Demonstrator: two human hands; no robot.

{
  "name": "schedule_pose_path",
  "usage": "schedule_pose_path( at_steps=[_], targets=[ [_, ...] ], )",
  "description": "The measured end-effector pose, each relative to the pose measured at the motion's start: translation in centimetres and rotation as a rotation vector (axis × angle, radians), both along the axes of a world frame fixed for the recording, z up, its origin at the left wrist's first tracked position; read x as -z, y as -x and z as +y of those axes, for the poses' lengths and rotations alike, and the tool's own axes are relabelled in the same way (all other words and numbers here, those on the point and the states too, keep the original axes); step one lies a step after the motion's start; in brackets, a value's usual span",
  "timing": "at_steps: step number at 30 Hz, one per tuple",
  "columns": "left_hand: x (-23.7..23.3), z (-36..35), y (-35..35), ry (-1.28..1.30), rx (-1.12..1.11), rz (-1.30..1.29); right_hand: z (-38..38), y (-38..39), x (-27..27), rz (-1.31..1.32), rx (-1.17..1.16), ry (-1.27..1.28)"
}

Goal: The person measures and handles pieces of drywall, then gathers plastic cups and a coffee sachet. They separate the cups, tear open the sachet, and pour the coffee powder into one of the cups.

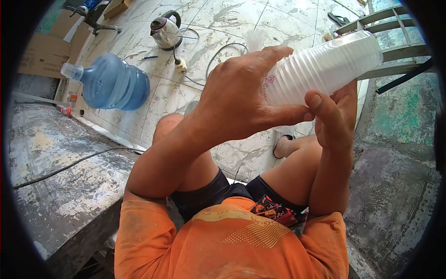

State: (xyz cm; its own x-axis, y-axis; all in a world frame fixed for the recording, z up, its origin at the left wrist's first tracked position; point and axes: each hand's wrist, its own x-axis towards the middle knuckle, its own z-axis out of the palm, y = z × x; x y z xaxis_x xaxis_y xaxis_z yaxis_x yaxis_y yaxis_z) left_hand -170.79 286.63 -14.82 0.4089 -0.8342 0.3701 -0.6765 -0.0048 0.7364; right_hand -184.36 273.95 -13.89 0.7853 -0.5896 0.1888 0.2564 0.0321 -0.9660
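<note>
Here, both hands grip a stack of cups

The stack of plastic cups (325,69) is held up in the air in front of the seated person, lying almost level, its open rim end pointing to the upper right. The left hand (241,97) wraps over the narrow bottom end, with the fingers curled across the top and the thumb running along the underside. The right hand (334,118) grasps the stack from below, near its middle, with the thumb pressed against the ribbed side and the fingers hidden behind it. Both hands are closed on the stack, just beside each other.

Beneath the arms are bare knees, dark shorts and an orange shirt, with some printed sachets (274,211) in the lap. On the tiled floor (232,23) beyond lie a blue water bottle (111,83) on its side and, farther off, a steel kettle (165,31) with its cord. A rough concrete ledge (55,176) runs along the left
</note>
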Motion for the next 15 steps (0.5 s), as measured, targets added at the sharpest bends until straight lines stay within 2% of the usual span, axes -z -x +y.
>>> schedule_pose_path(
  at_steps=[10, 15],
  targets=[
    [-0.16, 0.37, -0.12, 0.027, -0.005, -0.018, 0.17, -0.07, 0.37, -0.048, 0.048, 0.023],
    [-0.14, 0.5, 0.0, -0.001, 0.016, 0.078, 0.3, 0.13, 0.21, -0.048, 0.053, 0.007]
  ],
)
